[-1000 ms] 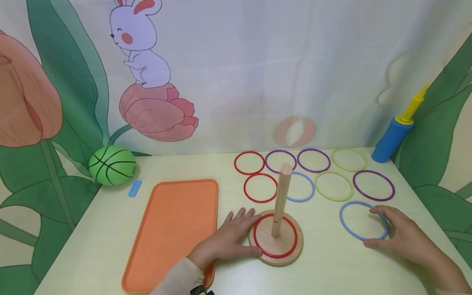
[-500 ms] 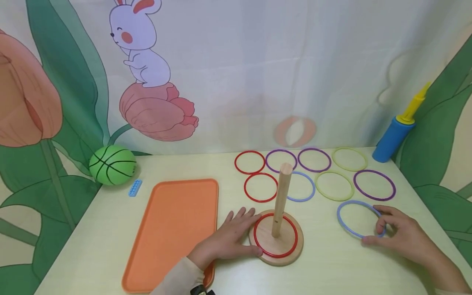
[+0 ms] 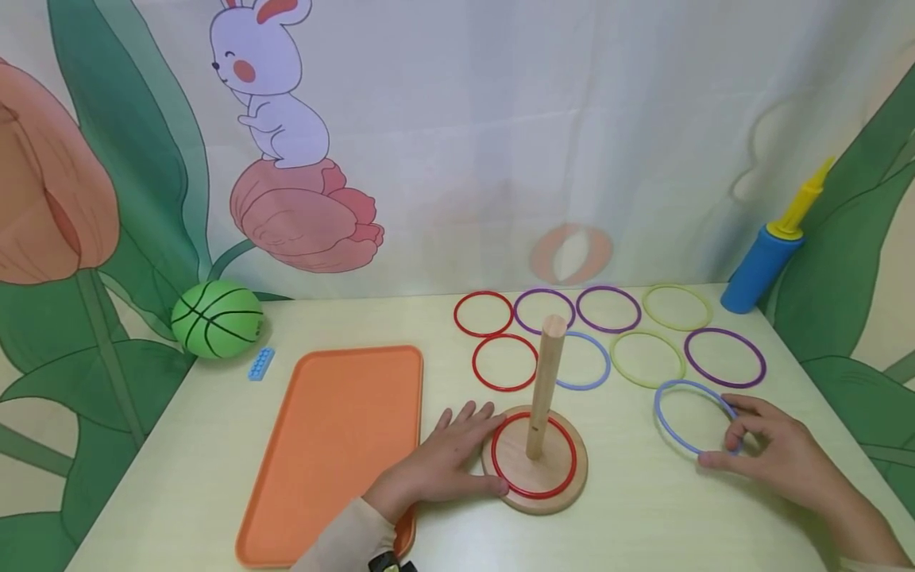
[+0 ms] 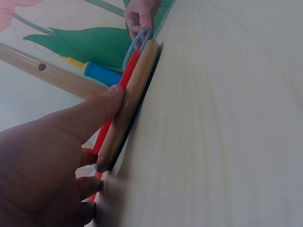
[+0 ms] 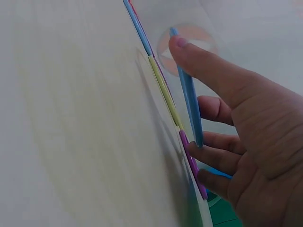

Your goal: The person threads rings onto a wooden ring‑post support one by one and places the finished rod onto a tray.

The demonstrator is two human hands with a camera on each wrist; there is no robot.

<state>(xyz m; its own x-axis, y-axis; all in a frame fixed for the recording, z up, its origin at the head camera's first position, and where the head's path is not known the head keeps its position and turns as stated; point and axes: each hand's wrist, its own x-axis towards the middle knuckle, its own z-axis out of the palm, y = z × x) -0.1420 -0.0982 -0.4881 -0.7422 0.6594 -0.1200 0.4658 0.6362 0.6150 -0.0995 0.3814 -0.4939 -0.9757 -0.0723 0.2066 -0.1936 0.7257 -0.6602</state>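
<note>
My right hand (image 3: 779,449) pinches a light blue ring (image 5: 190,97) between thumb and fingertips. The ring is tilted and raised above the table in the right wrist view, its far side away from the hand. My left hand (image 3: 450,461) rests at the left side of a round wooden base (image 3: 513,457), fingers spread, the thumb straight against its rim in the left wrist view. From the base rises an upright wooden post (image 3: 546,381). Lying flat on the base around the post is a red ring (image 4: 102,138).
Red, purple, yellow-green and blue rings lie behind the post, including a purple ring (image 3: 763,369). At left are an orange tray (image 3: 350,429), a green ball (image 3: 218,319) and a blue studded brick (image 3: 261,364). A blue-and-yellow pump (image 3: 761,266) stands back right.
The right fingers have curled around the blue ring's near side. The ring has shifted slightly left and its far edge has risen from the table. The left hand has stayed still.
</note>
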